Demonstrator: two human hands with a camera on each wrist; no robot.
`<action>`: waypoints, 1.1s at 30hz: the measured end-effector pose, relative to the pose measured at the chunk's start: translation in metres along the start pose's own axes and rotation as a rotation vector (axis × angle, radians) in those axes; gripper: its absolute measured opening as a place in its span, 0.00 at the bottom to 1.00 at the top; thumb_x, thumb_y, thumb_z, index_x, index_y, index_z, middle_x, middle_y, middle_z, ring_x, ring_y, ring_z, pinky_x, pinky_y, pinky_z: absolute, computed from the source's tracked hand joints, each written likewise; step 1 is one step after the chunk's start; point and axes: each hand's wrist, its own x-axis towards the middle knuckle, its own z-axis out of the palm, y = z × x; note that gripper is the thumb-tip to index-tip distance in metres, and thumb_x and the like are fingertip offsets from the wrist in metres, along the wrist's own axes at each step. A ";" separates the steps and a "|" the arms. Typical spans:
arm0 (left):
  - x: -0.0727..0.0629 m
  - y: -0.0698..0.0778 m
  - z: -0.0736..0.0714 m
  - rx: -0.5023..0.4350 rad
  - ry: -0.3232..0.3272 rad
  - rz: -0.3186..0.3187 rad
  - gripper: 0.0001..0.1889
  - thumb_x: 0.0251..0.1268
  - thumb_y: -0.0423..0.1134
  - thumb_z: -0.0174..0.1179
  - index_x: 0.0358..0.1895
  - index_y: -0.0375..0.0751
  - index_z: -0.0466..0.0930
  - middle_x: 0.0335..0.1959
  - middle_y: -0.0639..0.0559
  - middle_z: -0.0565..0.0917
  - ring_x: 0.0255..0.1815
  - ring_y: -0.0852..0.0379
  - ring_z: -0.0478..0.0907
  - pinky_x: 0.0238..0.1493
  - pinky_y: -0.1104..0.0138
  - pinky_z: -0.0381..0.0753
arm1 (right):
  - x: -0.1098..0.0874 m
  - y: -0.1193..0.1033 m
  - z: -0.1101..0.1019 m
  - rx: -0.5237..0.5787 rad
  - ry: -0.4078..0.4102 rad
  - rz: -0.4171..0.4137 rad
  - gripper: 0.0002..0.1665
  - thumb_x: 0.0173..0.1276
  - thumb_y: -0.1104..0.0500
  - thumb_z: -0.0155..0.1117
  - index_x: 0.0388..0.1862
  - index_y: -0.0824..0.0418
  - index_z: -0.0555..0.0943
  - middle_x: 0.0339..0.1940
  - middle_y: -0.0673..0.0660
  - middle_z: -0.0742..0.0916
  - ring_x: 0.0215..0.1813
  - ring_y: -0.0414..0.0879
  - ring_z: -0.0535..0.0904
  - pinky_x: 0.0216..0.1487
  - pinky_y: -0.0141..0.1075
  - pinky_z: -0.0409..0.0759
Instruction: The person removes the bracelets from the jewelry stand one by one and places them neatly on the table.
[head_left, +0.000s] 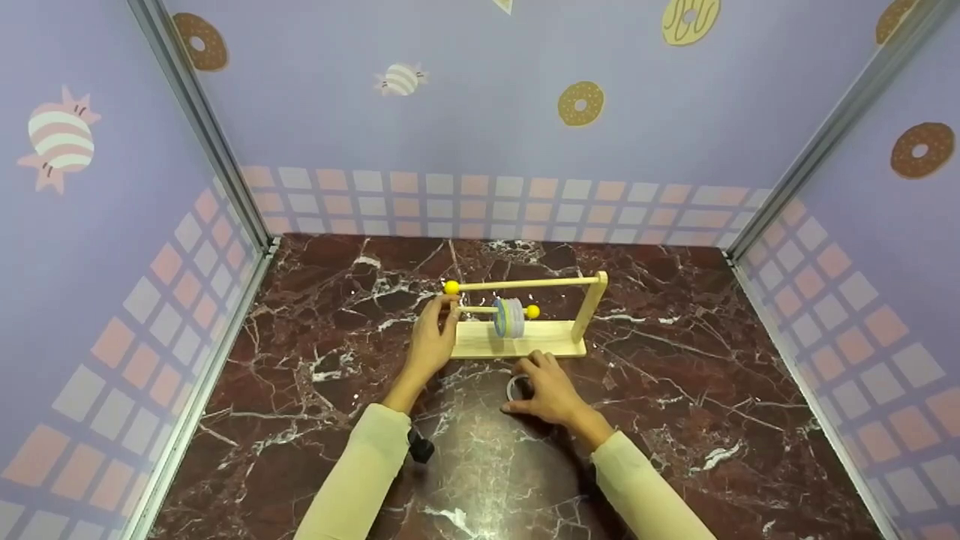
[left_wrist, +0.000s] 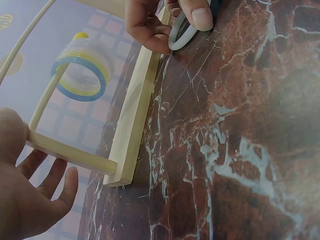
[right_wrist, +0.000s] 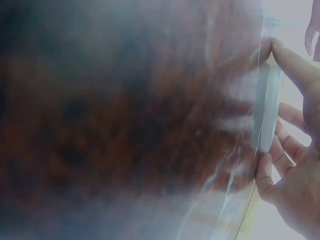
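A pale wooden stand [head_left: 551, 348] has two rods, each with a yellow ball at its end. On the lower rod hang several rings [head_left: 510, 319], blue, yellow and whitish. My left hand [head_left: 431, 341] grips the short left upright [left_wrist: 75, 154] near its top, thumb on one side and fingers behind. In front of the base, my right hand [head_left: 553, 391] holds a whitish-grey ring [head_left: 511, 388] between thumb and fingers, close over the tabletop. That ring [right_wrist: 266, 107] appears edge-on in the right wrist view.
The stand's tall right upright [head_left: 590, 309] carries the long upper rod [head_left: 525, 284], which runs above the hanging rings. Dark red marbled tabletop [head_left: 337, 465] surrounds the stand. Patterned lilac walls [head_left: 480, 127] enclose the back and both sides.
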 end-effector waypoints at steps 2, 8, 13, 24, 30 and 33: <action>0.000 0.000 0.000 0.003 -0.001 0.007 0.12 0.82 0.34 0.56 0.61 0.35 0.80 0.55 0.39 0.84 0.55 0.42 0.83 0.61 0.51 0.81 | 0.000 0.000 0.000 -0.003 -0.001 0.001 0.39 0.53 0.37 0.86 0.54 0.59 0.83 0.51 0.58 0.80 0.52 0.55 0.72 0.53 0.52 0.77; 0.002 0.000 -0.002 0.010 -0.016 -0.011 0.13 0.83 0.35 0.55 0.62 0.37 0.80 0.55 0.41 0.83 0.55 0.44 0.83 0.61 0.51 0.81 | 0.001 -0.001 0.000 -0.001 0.017 -0.013 0.39 0.52 0.37 0.86 0.53 0.59 0.83 0.49 0.59 0.80 0.50 0.54 0.72 0.51 0.51 0.77; 0.003 0.001 -0.002 0.011 -0.012 -0.016 0.13 0.82 0.34 0.56 0.62 0.37 0.80 0.54 0.41 0.83 0.54 0.43 0.83 0.60 0.51 0.81 | 0.002 -0.002 -0.007 0.017 0.003 -0.013 0.36 0.55 0.38 0.85 0.52 0.60 0.84 0.48 0.58 0.80 0.50 0.53 0.72 0.50 0.50 0.76; 0.001 0.000 0.000 0.002 0.009 0.012 0.12 0.81 0.33 0.57 0.60 0.34 0.80 0.54 0.38 0.84 0.55 0.42 0.83 0.62 0.50 0.81 | 0.014 -0.011 -0.062 -0.046 0.338 0.021 0.17 0.64 0.56 0.81 0.42 0.64 0.84 0.39 0.60 0.85 0.40 0.54 0.81 0.42 0.51 0.83; 0.001 -0.001 0.001 0.003 0.005 0.018 0.12 0.81 0.32 0.56 0.61 0.34 0.80 0.54 0.38 0.84 0.55 0.41 0.83 0.62 0.50 0.81 | 0.033 -0.013 -0.080 -0.182 0.340 -0.049 0.37 0.60 0.52 0.84 0.64 0.67 0.80 0.59 0.64 0.82 0.62 0.61 0.75 0.59 0.58 0.78; 0.001 -0.001 0.002 0.008 0.007 0.019 0.12 0.81 0.32 0.56 0.61 0.34 0.80 0.55 0.37 0.84 0.55 0.41 0.83 0.62 0.49 0.80 | 0.042 -0.013 -0.083 -0.236 0.232 -0.042 0.51 0.59 0.50 0.85 0.76 0.67 0.72 0.73 0.64 0.77 0.73 0.64 0.70 0.64 0.62 0.75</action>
